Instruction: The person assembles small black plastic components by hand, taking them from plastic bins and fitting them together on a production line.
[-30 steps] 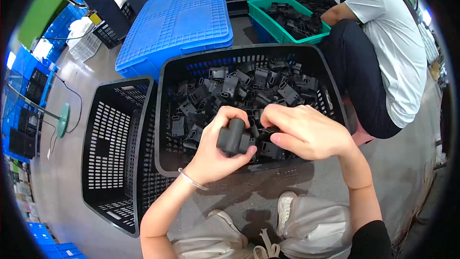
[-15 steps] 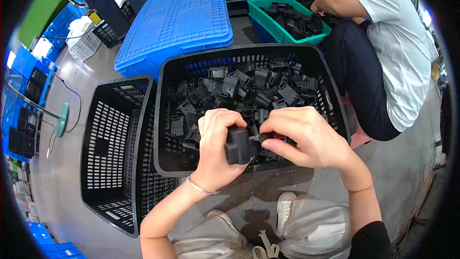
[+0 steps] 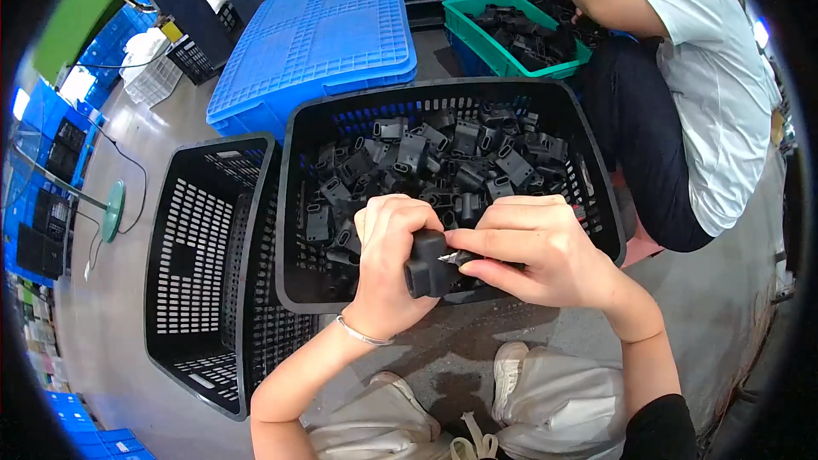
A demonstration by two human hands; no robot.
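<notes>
My left hand (image 3: 388,260) grips a black plastic part (image 3: 426,266) over the near rim of a black crate (image 3: 294,204). My right hand (image 3: 532,247) pinches a small thin blade against the part's right side, fingers closed around it. Behind both hands the crate holds several similar black plastic parts (image 3: 443,158) heaped together.
A second black slotted crate (image 3: 192,281) stands tilted at the left. An upturned blue crate (image 3: 315,43) lies behind. At the upper right a person in a white shirt (image 3: 716,77) reaches into a green bin (image 3: 477,30) of black parts. My knees show at the bottom.
Both hands have drawn the part nearer to me and slightly lower. The right hand's fingers have closed onto the part's side with the blade. The other person's arm has moved over the green bin.
</notes>
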